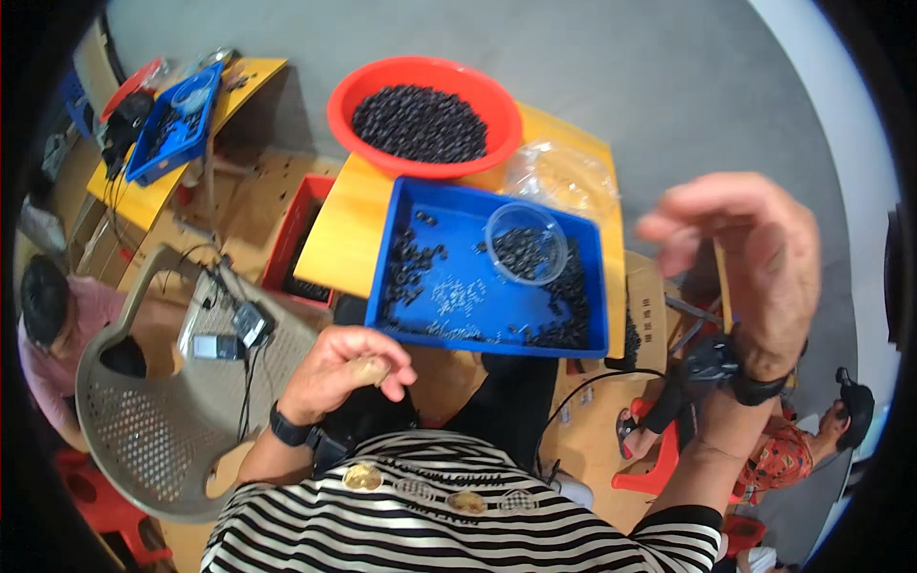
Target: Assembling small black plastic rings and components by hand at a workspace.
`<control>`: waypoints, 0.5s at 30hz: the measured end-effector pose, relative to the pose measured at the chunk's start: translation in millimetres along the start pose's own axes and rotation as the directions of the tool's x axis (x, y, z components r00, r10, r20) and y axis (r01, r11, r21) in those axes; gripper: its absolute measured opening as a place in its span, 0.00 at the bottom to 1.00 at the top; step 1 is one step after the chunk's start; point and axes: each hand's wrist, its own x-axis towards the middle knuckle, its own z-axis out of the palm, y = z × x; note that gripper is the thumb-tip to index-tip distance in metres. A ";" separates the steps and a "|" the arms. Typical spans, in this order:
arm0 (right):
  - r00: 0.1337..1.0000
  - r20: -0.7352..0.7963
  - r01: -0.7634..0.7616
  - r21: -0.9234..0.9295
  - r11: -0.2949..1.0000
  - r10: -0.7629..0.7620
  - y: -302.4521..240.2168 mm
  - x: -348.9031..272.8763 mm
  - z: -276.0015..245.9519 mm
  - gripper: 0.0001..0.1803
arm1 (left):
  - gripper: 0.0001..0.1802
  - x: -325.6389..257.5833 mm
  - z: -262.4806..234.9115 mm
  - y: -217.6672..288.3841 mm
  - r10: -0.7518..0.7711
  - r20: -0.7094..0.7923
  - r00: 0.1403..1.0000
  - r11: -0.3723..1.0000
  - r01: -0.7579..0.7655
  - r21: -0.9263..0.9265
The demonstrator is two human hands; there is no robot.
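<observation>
2 hands (349, 368), 1 blue tray (458, 286)

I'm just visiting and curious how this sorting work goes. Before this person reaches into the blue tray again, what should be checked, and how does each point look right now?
1. Left hand free to pick: not ok, it is curled around a small tan object.
2. Right hand free: cannot tell, it is raised, blurred, fingers loosely bent.
3. Blue tray steady on the yellow table: cannot tell, its near edge seems to reach past the table edge.
4. Clear cup upright in the tray: ok, it holds dark pieces.
5. Red bowl stocked: ok, it holds many small black pieces.
6. Path to the tray open: ok, nothing lies between hands and tray.
</observation>
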 end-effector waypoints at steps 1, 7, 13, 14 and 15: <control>1.000 -0.012 0.019 0.012 1.000 -0.019 8.4 -5.1 -6.4 0.34 | 0.12 3.3 -3.9 -1.2 -0.010 0.061 0.998 0.997 0.015 -0.077; 0.940 0.300 -0.090 -0.235 0.968 0.161 78.6 -10.7 24.4 0.12 | 0.12 12.0 -10.5 -4.9 -0.030 0.046 0.998 0.996 0.034 -0.079; 0.788 0.565 0.001 -0.399 0.917 0.245 177.6 -23.5 76.8 0.16 | 0.11 9.0 -17.2 -11.2 -0.027 0.014 1.000 0.996 0.028 -0.084; 0.745 0.594 -0.019 -0.437 0.899 0.305 183.3 -25.6 86.2 0.18 | 0.11 8.5 -17.7 -12.5 -0.031 0.006 1.000 0.996 0.031 -0.087; 0.698 0.617 -0.036 -0.477 0.878 0.363 188.1 -27.4 93.7 0.19 | 0.11 8.8 -18.6 -13.8 -0.031 -0.001 1.000 0.995 0.031 -0.090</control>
